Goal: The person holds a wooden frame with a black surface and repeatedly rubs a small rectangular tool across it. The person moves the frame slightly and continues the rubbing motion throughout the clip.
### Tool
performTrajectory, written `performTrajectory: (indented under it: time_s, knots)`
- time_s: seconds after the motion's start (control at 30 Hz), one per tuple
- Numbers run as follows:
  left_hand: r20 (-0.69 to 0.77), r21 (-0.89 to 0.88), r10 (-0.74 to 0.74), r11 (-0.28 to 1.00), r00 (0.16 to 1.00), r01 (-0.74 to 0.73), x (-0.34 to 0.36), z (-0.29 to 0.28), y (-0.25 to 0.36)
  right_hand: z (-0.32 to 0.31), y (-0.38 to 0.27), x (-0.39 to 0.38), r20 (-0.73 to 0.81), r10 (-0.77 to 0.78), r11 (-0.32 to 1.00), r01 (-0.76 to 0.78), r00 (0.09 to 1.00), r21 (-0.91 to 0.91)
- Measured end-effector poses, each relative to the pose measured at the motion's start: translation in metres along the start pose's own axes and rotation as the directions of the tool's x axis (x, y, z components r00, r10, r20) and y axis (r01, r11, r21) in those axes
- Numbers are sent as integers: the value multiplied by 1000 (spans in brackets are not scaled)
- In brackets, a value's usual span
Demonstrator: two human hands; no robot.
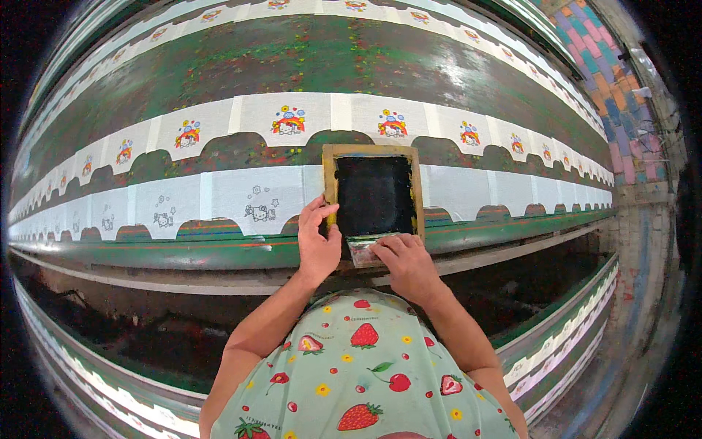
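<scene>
Item 1: squeegee [363,254], flat, partly see-thru; located at 6 o'clock on the screen frame [417,179], at near edge of dark mesh [374,194]; long axis appears laid 9-to-3, i.e. across the frame's own 12-to-6 length; 3 o'clock end covered by fingers, so full extent can't be told.

Item 2: right hand [408,267], set at approx. 5 o'clock of frame; nearer of the two, squeegee being held in its fingers, which are bent down over the top; exposed part of tool lies toward 8–9 o'clock from fingertips; mesh stretches toward 11–12 o'clock from same.

Item 3: left hand [319,238], set at approx. 8 o'clock; left rail [330,172] touched by part-curled fingers w/ thumb apart; whether rail is gripped or merely steadied can't be told; squeegee placed toward 4 o'clock from it, near, not touched.

Item 4: lower cloth strip [468,192], white, partly covered by frame; laid 9-to-3 along counter [270,252]; outline motifs [259,212] borne at 9 o'clock of frame; panels at 3 o'clock plain.

Item 5: upper cloth strip [340,113], w/ coloured motifs [289,121], laid beyond, toward 12 o'clock.
</scene>
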State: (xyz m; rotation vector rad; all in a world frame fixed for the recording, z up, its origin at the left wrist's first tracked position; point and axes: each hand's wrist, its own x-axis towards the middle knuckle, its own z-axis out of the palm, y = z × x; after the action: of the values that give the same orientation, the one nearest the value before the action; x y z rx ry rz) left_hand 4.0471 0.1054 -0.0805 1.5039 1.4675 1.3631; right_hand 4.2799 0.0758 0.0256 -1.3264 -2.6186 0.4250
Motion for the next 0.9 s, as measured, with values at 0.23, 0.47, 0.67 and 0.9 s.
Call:
performTrajectory:
  time_s: [0.23, 0.47, 0.67, 0.9]
  knots:
    - [21, 84, 16, 996, 1000, -18, -8, 4, -2, 6, -6, -14, -15, 31, 993, -29, 999, 116]
    - [-10, 145, 78, 986, 997, -76, -8, 11, 0, 9, 23, -51, -357, 217, 963, -140, 909, 231]
    - [-66, 83, 142, 987, 988, -136, -13, 39, 21, 16, 62, -95, -289, 522, 764, -289, 802, 577]
    - [-44, 52, 152, 987, 987, -149, -22, 133, 53, -3, 127, -151, -349, 527, 790, -295, 775, 538]
